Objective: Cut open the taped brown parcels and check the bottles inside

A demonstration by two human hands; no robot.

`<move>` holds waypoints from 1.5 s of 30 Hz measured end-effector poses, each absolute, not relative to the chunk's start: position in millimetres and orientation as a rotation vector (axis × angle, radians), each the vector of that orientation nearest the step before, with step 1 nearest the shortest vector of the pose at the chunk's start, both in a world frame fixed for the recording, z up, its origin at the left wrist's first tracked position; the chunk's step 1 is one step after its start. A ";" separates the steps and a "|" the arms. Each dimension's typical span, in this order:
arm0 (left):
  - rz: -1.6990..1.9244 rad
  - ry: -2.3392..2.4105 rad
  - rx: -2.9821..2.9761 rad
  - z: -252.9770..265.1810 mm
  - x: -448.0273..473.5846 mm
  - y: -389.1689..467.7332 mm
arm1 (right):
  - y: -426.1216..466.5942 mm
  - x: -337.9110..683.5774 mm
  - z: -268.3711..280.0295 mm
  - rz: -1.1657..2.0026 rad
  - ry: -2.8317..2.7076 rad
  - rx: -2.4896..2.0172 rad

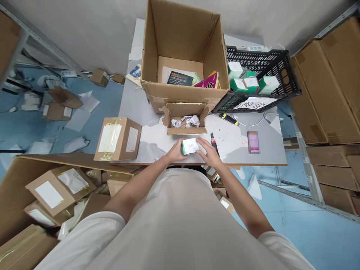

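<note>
Between my two hands is a small green and white box (190, 146) with handwriting on its white top, close to the table's front edge. My left hand (176, 150) grips its left side. My right hand (208, 152) has its fingers on the right side of the same box. Just beyond stands a small open carton (186, 131) with crumpled paper (192, 120) inside. A red and black utility knife (214, 143) lies beside my right hand, partly hidden by it.
A large open carton (185, 92) holding books stands behind. Right of it, a black crate (292, 88) contains several green and white boxes. A taped carton (116, 139) sits at left, a yellow and black knife (229, 119) at right. A big box of parcels (30, 162) is lower left.
</note>
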State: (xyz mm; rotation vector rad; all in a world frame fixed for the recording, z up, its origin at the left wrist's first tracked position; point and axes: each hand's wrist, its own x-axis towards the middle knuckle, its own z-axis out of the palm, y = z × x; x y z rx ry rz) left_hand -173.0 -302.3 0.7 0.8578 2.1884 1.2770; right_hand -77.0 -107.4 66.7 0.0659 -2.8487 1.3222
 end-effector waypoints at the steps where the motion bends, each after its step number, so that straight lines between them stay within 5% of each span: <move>1: 1.272 2.185 0.877 1.9 -172.0 -303.0 | -106.6 -82.0 71.1 1.240 -2.916 0.140; 12: 1.445 2.285 0.752 19.0 -160.3 -301.4 | -111.2 -116.5 97.6 0.218 -3.231 0.822; 22: 1.616 2.239 0.571 34.3 -154.0 -293.7 | -124.5 -131.3 68.2 0.878 -2.827 -0.238; 32: 1.797 2.315 0.672 37.3 -151.2 -300.6 | -122.1 -100.3 86.5 0.617 -3.049 0.367; 40: 1.137 2.628 1.097 47.4 -171.0 -311.4 | -114.9 -94.3 77.4 0.732 -2.957 0.119; 45: 0.919 2.546 1.135 54.2 -178.6 -315.4 | -115.1 -92.7 90.1 0.393 -3.035 0.227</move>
